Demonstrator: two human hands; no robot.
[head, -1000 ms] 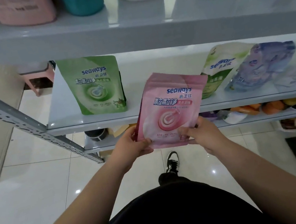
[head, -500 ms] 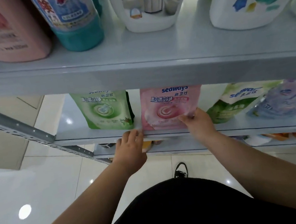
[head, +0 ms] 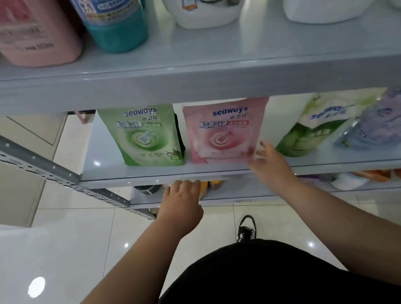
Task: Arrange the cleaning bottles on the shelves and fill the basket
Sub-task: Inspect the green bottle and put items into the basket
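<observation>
1. The pink Seaways pouch (head: 225,132) stands upright on the middle shelf (head: 130,179), just beside the green Seaways pouch (head: 144,137).
2. My right hand (head: 270,164) is at its lower right corner, fingers spread wide and pinching nothing. My left hand (head: 182,201) hangs below the shelf lip, loosely curled and empty.
3. I'd nudge that corner only lightly, or the pouch may tip.
4. There is bare shelf to its right, before the leaning green-and-white pouch (head: 312,127). The upper shelf (head: 183,81) sits close overhead.

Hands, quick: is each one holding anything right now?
Left hand: open, holding nothing.
Right hand: open, fingertips at the pink pouch.
</observation>
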